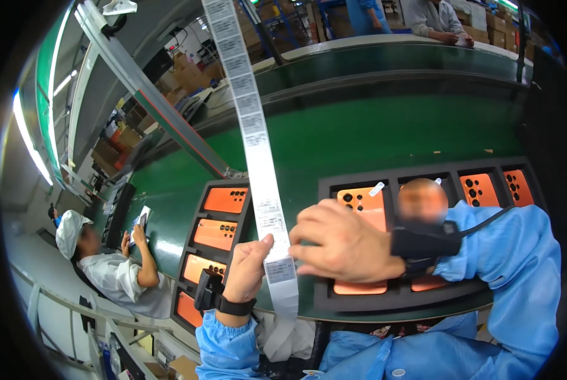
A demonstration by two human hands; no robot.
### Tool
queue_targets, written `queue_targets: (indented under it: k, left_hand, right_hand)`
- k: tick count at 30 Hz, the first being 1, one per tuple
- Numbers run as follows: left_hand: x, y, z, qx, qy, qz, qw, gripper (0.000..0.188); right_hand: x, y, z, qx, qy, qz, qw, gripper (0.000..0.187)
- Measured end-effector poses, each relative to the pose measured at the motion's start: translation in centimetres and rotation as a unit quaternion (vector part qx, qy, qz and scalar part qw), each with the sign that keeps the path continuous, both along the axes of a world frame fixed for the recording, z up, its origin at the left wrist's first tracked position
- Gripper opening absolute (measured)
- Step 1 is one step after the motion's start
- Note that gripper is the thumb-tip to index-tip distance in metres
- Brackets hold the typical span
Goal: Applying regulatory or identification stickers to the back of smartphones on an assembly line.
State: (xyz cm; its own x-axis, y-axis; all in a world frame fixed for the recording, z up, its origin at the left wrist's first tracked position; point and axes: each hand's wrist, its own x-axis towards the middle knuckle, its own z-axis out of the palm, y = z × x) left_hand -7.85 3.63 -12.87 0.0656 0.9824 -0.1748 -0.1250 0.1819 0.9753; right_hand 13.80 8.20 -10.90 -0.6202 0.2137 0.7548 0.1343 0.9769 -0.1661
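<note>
A long white strip of printed labels [248,120] runs from the top of the view down between my hands. Its lower end hangs pale towards my lap. My left hand [245,269] grips the strip's left edge, thumb laid over the front. From the other side, the curled fingers of my right hand [344,244] pinch at the right edge, beside a printed label [280,271]; whether a label is lifting there I cannot tell. Below and behind my right hand is a black foam tray [359,305] of orange phones [479,189], partly covered by my hand and sleeve.
Left of the strip, another black tray [188,269] carries several orange phones [215,234]. A green work surface [385,130] stretches behind. At the left, a person in a white cap [115,275] handles a phone-sized object. Slanted metal posts [150,107] rise at the far left.
</note>
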Motion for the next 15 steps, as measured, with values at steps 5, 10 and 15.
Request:
queue_targets:
  k: [5,10,15]
  left_hand:
    - [0.6,-2.1,1.7,0.023,-0.094,0.044,0.994,0.028]
    - [0.0,-3.4,1.4,0.012,-0.11,0.033,0.993,0.025]
    - [0.8,-3.5,1.3,0.008,-0.125,0.065,0.99,0.024]
  right_hand:
    - [-3.4,-0.3,-1.2,0.015,0.027,-0.018,0.999,0.03]
    - [-3.7,0.0,-1.4,0.084,0.085,-0.031,0.992,0.02]
    - [-3.5,-0.3,-1.1,0.207,0.049,-0.017,0.977,0.017]
